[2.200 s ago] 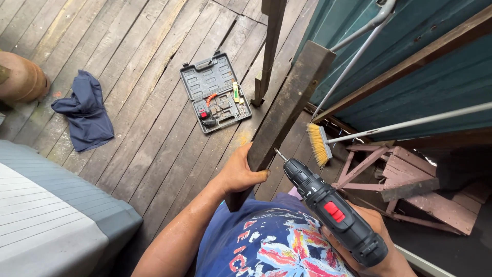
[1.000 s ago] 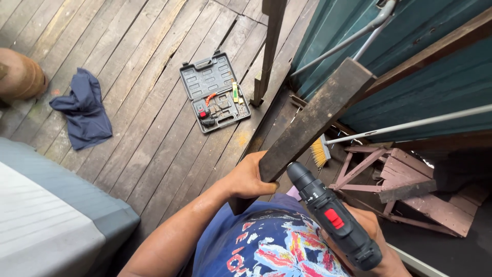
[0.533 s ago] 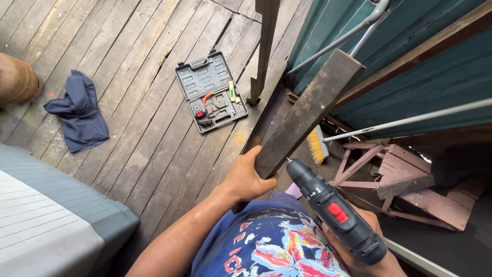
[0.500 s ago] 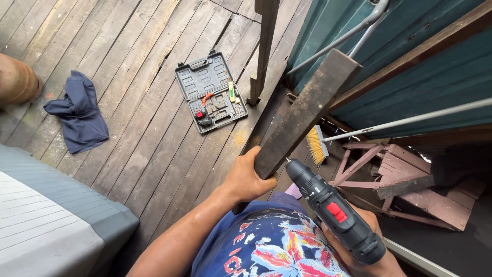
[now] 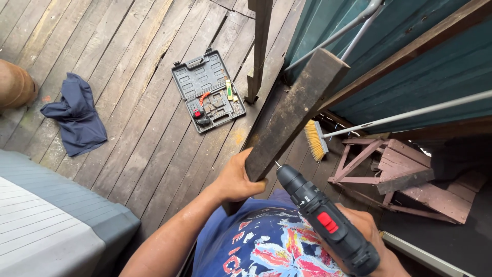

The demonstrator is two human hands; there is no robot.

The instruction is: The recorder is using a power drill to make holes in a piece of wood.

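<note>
My left hand [image 5: 237, 178] grips the lower part of a dark, weathered wooden plank [image 5: 294, 111] that stands tilted, its top end leaning toward the teal wall. My right hand [image 5: 370, 237] holds a black cordless drill [image 5: 328, 225] with a red switch. The drill's bit points up-left and its tip sits at the plank's lower right edge, just beside my left hand's fingers.
An open grey tool case [image 5: 207, 90] with bits lies on the plank deck. A blue cloth [image 5: 78, 116] lies at left, near a brown pot [image 5: 14, 85]. A yellow-bristled broom [image 5: 315, 140], reddish wooden frames [image 5: 405, 172], a wooden post [image 5: 259, 48] and a grey bin lid [image 5: 54, 225] surround me.
The plank has been lifted and tipped more upright toward the wall. The drill has come in closer, its bit now at the plank's lower edge.
</note>
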